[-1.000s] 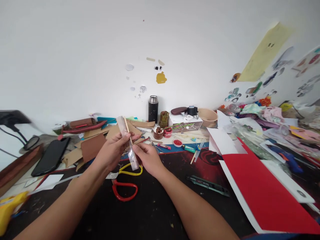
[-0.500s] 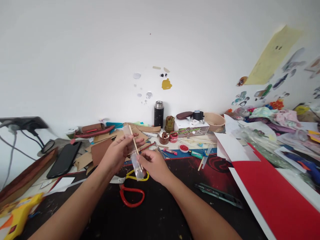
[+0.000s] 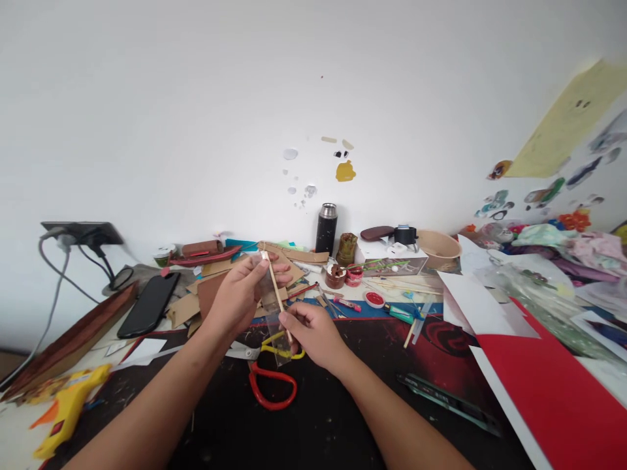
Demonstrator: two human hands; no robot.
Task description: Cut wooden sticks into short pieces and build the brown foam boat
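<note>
A thin wooden stick (image 3: 275, 287) lies along a strip of clear plastic (image 3: 271, 303), both held up slantwise above the desk. My left hand (image 3: 243, 287) pinches the upper end between thumb and fingers. Lower down, my right hand (image 3: 313, 331) grips the stick near its bottom end, thumb on top. Whether the stick is fixed to the plastic I cannot tell. Beneath the hands lies a pair of scissors (image 3: 273, 386) with one red and one yellow handle loop; the plastic's lower end overlaps the yellow loop in view.
At the left are a yellow glue gun (image 3: 73, 401) and a black phone (image 3: 149, 305). A utility knife (image 3: 448, 401) lies on the dark mat at the right, beside red paper (image 3: 553, 385). Behind stand a black flask (image 3: 326, 230), paint jars (image 3: 336, 276) and cardboard scraps (image 3: 208, 290).
The view has turned slightly left, so everything sits further right in it. Both hands keep hold of the stick and plastic, whose angle to the camera has altered slightly.
</note>
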